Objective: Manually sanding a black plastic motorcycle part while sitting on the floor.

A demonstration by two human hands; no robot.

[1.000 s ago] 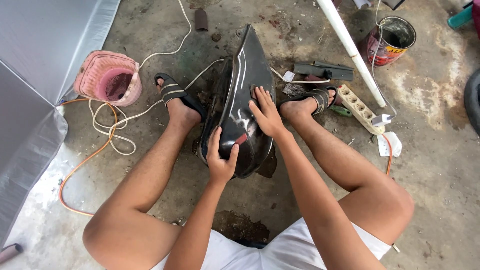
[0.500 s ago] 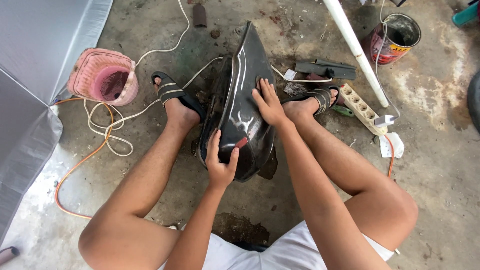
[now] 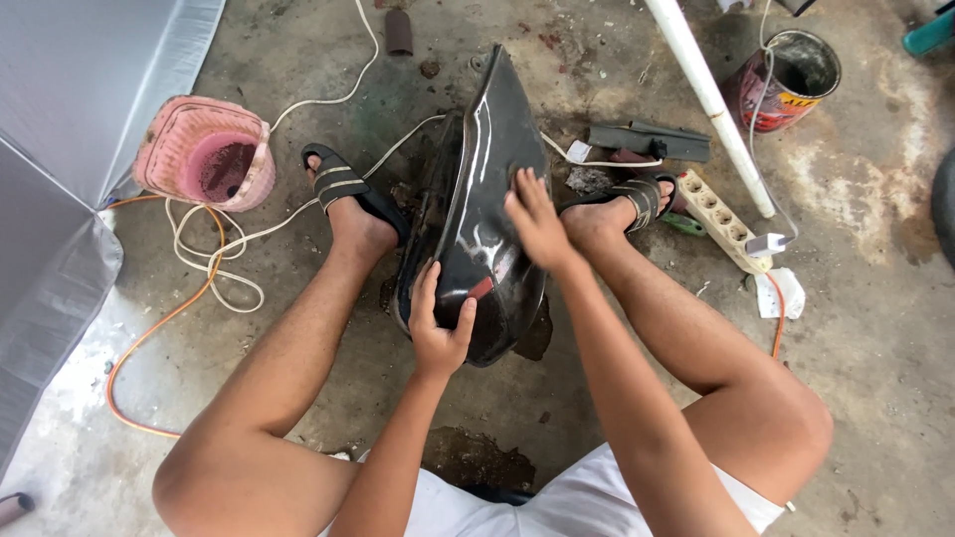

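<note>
Nearest the camera, the left hand [image 3: 438, 333] is clasping the near, rounded end of a glossy black body panel [image 3: 487, 179], its grip closed over the lower edge with the thumb on one side and the fingers on the other. Just beyond it, the right hand [image 3: 535, 221] is lying flat and released on the panel's shiny face, fingers spread and pressing on the surface rather than grasping. The panel is standing on the concrete floor [image 3: 865, 328] between the person's two sandalled feet, its long axis running away from the person, the broad end toward the knees and the narrow tapered tip pointing to the far side. Left of the panel a pink basket [image 3: 204, 154] is sitting by a looped white cord [image 3: 214, 244] and an orange cable [image 3: 159, 328]. Right of the panel a cream power strip [image 3: 718, 219] is lying beside the foot, and a white pipe [image 3: 708, 94] is slanting across the floor. Beyond the pipe, farthest from the panel, an open paint can [image 3: 791, 80] is standing upright.
</note>
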